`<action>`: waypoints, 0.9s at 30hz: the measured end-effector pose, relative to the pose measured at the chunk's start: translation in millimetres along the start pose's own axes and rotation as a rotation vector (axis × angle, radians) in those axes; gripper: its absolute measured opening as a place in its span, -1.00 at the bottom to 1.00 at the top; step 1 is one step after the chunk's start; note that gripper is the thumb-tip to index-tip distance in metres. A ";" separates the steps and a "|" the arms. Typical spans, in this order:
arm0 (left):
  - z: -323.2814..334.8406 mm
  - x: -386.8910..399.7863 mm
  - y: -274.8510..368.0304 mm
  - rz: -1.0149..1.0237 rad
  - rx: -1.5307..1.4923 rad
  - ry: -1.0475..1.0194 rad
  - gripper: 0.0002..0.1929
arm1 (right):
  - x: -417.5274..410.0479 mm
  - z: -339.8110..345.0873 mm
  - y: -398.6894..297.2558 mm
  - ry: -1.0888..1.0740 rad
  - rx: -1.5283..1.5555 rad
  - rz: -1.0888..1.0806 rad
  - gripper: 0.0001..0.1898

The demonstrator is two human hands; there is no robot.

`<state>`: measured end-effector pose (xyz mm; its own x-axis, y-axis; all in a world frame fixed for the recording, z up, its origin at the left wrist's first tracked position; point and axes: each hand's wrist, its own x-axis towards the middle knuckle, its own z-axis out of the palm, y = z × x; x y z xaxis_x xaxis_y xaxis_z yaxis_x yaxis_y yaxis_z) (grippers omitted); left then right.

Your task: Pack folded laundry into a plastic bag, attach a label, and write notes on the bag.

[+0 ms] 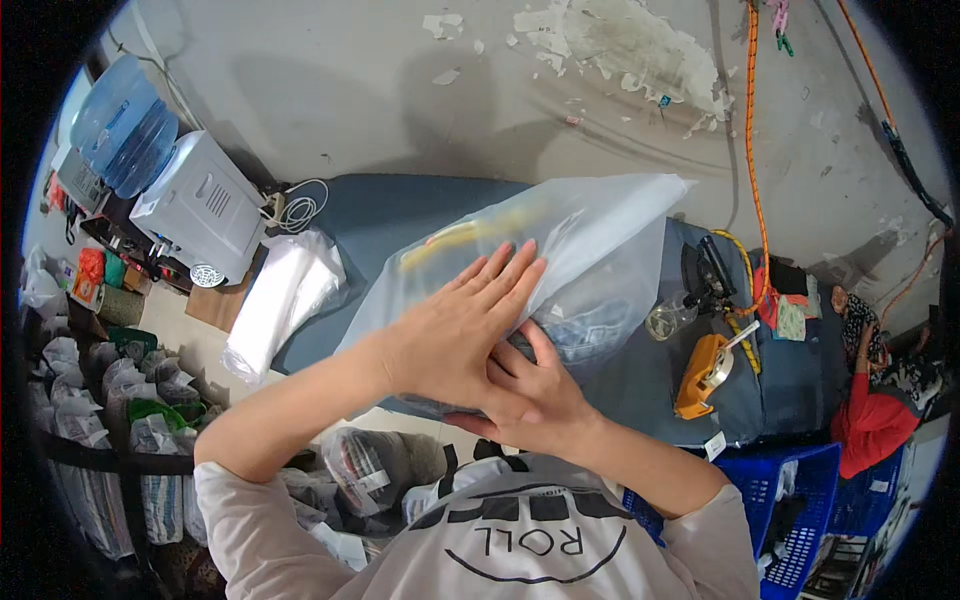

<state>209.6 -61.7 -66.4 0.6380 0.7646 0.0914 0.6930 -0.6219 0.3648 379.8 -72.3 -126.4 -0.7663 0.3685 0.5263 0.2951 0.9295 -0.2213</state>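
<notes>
A large translucent plastic bag lies on a dark grey padded table top. Folded blue denim shows through its right part, and something yellow shows blurred through the far left part. My left hand rests flat on top of the bag, palm down, fingers stretched out. Just to the right and nearer my body, my right hand grips the bag's near side, its fingers spread against the plastic. The left hand crosses over part of the right and hides some of its grip.
A stack of clear plastic bags lies left, beside a water dispenser. To the right are an orange tape dispenser, a spray bottle and a hanging orange cord. Blue crates stand below; a person in red is at far right.
</notes>
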 end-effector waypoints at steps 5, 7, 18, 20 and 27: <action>6.6 -10.6 29.6 -0.076 0.093 0.056 0.45 | -10.1 -15.8 5.4 -0.097 -0.023 -0.081 -0.53; 12.1 -14.6 42.9 -0.105 0.102 0.077 0.46 | -12.6 -26.3 14.6 -0.287 -0.022 -0.192 -0.57; 35.6 -21.2 60.2 -0.225 0.210 0.058 0.14 | -25.6 -123.8 126.8 -0.403 -0.308 -0.140 -0.28; 33.4 -16.2 59.0 -0.194 0.245 0.034 0.11 | -42.5 -166.1 166.4 -0.439 -0.492 -0.007 -0.35; 35.2 -11.0 64.6 -0.173 0.257 0.003 0.09 | 6.4 -241.7 140.8 -0.098 -0.654 -0.006 -0.41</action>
<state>259.1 -116.2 -76.5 0.5019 0.8634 0.0515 0.8540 -0.5041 0.1289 554.4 64.4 44.3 -0.8086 0.3888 0.4416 0.5524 0.7601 0.3422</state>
